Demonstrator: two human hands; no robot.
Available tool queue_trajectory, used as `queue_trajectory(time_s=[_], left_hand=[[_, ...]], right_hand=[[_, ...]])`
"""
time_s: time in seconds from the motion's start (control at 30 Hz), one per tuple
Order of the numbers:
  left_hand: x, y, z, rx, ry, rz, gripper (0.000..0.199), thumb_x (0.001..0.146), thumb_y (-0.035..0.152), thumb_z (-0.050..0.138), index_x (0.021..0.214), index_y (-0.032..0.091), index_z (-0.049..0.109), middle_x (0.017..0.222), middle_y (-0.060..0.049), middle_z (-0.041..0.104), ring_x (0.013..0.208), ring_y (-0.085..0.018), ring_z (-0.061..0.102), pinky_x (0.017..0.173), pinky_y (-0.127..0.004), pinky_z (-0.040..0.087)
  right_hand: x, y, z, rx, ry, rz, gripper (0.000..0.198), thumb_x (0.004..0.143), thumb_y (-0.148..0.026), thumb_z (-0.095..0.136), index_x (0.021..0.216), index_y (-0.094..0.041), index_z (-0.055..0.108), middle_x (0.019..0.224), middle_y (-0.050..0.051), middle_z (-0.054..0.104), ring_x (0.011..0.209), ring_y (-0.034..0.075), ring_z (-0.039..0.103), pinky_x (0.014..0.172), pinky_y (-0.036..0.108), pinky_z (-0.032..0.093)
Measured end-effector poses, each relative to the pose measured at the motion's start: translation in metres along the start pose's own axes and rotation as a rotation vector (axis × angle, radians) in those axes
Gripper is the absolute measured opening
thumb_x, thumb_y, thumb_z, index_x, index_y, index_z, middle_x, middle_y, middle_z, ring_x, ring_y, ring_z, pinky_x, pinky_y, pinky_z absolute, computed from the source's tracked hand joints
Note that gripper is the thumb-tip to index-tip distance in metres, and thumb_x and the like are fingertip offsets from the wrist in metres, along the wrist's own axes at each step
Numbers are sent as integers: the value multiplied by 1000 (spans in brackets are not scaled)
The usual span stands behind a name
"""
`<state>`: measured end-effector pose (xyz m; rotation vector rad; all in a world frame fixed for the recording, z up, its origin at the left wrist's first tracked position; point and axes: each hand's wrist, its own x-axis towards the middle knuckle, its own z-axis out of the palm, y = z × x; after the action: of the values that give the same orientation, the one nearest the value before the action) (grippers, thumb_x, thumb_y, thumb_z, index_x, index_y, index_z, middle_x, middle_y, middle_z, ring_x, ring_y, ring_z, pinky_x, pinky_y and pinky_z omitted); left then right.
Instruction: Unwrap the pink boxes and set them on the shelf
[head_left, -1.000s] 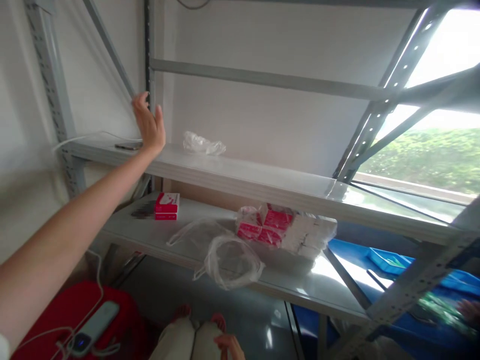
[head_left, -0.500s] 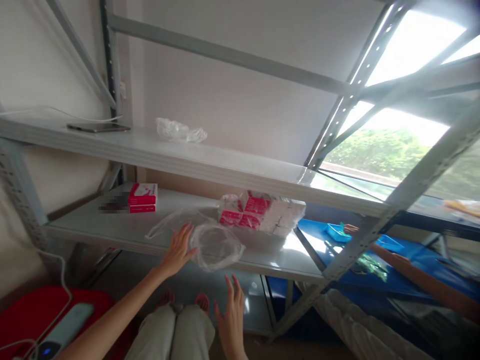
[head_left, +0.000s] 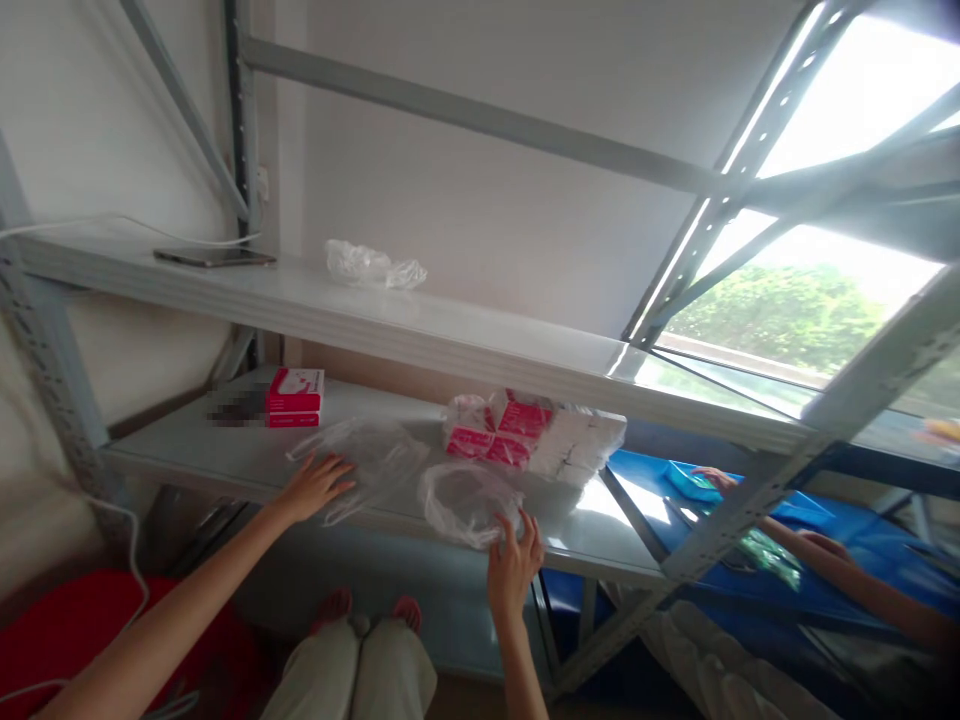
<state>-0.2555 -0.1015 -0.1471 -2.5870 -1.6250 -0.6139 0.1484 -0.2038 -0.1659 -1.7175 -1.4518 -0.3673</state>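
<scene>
My left hand [head_left: 313,485] lies with fingers spread on the left end of a clear plastic bag [head_left: 375,455] that sprawls on the lower grey shelf [head_left: 217,455]. My right hand [head_left: 514,560] reaches up at the shelf's front edge, its fingers at the right rim of the bag's open mouth [head_left: 465,500]; whether it pinches the plastic is unclear. Behind the bag lies a wrapped bundle of red and white boxes [head_left: 532,445]. A single red box [head_left: 295,396] stands at the shelf's back left.
The upper shelf [head_left: 465,345] carries a phone [head_left: 214,257] on a white cable and a crumpled plastic wrap [head_left: 373,266]. At the right, another person's hands [head_left: 817,545] work over a blue table [head_left: 847,535]. Slanted steel uprights [head_left: 757,495] frame the shelving. A red object [head_left: 82,625] sits lower left.
My left hand came down from the upper shelf onto the plastic bag. My right hand rose from my lap to the bag's mouth. The bag has spread out leftward.
</scene>
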Motion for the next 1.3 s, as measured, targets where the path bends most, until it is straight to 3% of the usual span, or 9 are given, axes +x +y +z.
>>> queue_trajectory(time_s=[0.1, 0.2, 0.4, 0.5, 0.67, 0.83, 1.1, 1.2, 1.3], left_hand=[[14, -5, -2, 3, 111, 9, 47, 94, 53, 37, 107, 23, 71, 122, -11, 64, 119, -28, 54, 112, -54, 22], [23, 20, -12, -106, 165, 20, 47, 94, 52, 36, 99, 22, 72, 122, -10, 64, 117, -28, 55, 110, -51, 27], [37, 104, -31, -635, 41, -136, 52, 94, 51, 32, 135, 22, 48, 123, -8, 62, 108, -23, 61, 95, -36, 45], [51, 126, -34, -629, 34, -171, 50, 87, 46, 49, 130, 22, 51, 112, -8, 66, 90, -23, 66, 82, -34, 49], [61, 116, -37, -434, 122, -189, 33, 77, 16, 54, 108, 18, 66, 84, -6, 67, 73, -20, 63, 70, -29, 45], [53, 89, -60, -551, 221, -286, 29, 71, 16, 51, 93, 17, 69, 70, -2, 66, 65, -18, 61, 64, -26, 44], [49, 102, -123, -1046, 76, -261, 36, 71, 42, 61, 90, 14, 74, 62, -1, 63, 52, -12, 51, 50, -22, 38], [48, 121, -136, -1049, 72, -219, 37, 70, 40, 65, 94, 12, 74, 65, -2, 64, 53, -11, 51, 51, -21, 39], [51, 150, -135, -1002, 54, -190, 35, 73, 36, 62, 95, 12, 74, 63, -3, 64, 51, -11, 50, 50, -22, 37]], right_hand=[[12, 20, -4, 105, -94, -56, 37, 79, -17, 45, 106, -23, 69, 131, 10, 49, 126, 30, 38, 103, 50, 36], [20, 20, -2, 251, -218, -110, 37, 78, -13, 46, 104, -26, 69, 128, 8, 51, 119, 27, 46, 101, 46, 40], [25, -33, 17, 526, -309, -212, 36, 80, -9, 45, 103, -24, 67, 134, 9, 48, 124, 23, 45, 102, 44, 40], [25, -53, 24, 541, -371, -282, 37, 79, -6, 46, 105, -22, 66, 137, 10, 46, 128, 23, 41, 104, 42, 38], [25, -50, 12, 236, -368, -348, 37, 79, -3, 50, 102, -25, 68, 127, 8, 55, 114, 26, 49, 92, 42, 42], [42, -28, -17, -113, -321, -346, 27, 85, -13, 55, 105, -25, 69, 106, 10, 63, 92, 26, 53, 79, 40, 42], [93, -29, -61, 36, -414, -386, 21, 81, -34, 66, 100, -25, 71, 118, 11, 57, 102, 28, 51, 86, 43, 43], [103, -44, -81, 93, -554, -350, 44, 75, -44, 71, 116, -31, 64, 134, 11, 48, 119, 33, 45, 92, 50, 41], [103, -80, -90, 205, -568, -378, 81, 70, -53, 72, 142, -31, 40, 146, 12, 38, 132, 33, 35, 101, 53, 34]])
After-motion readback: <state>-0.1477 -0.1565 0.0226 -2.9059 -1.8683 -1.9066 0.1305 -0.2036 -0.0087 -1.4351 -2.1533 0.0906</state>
